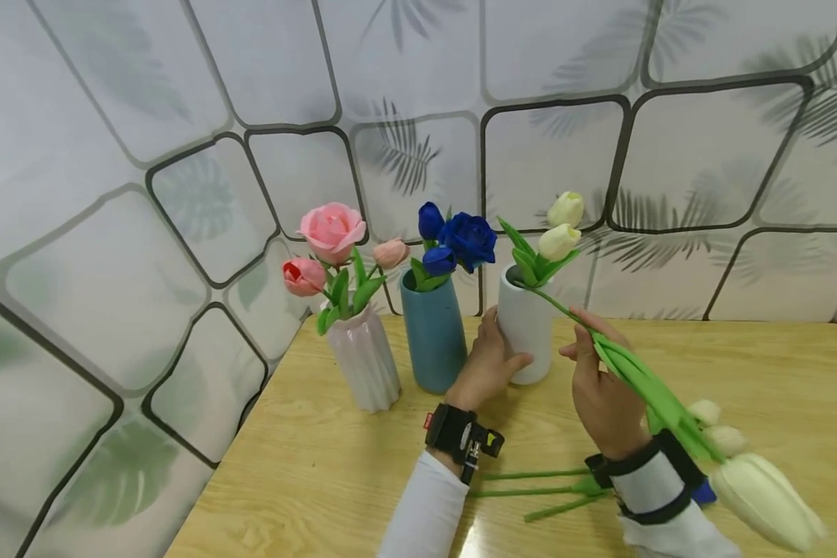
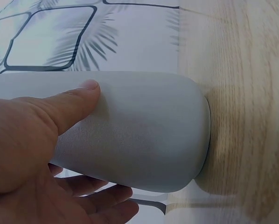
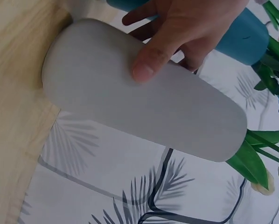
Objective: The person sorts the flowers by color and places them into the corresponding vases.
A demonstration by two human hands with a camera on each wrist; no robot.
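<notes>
Left of the left hand (image 1: 487, 364), a pink vase (image 1: 365, 358) and a blue vase (image 1: 432, 332) are seen. The white vase (image 1: 526, 325), upright on the table (image 1: 335, 473), is gripped by that hand, thumb and fingers curled round it. Just right, a tulip stem (image 1: 603, 350) is pinched by the right hand (image 1: 603, 391), its lower end in the white vase's mouth. Loose stems (image 1: 530, 490) lie below the wrists.

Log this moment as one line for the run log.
left hand: holds white vase | right hand: pinches white tulip stem, end at vase mouth | table: three loose stems
</notes>
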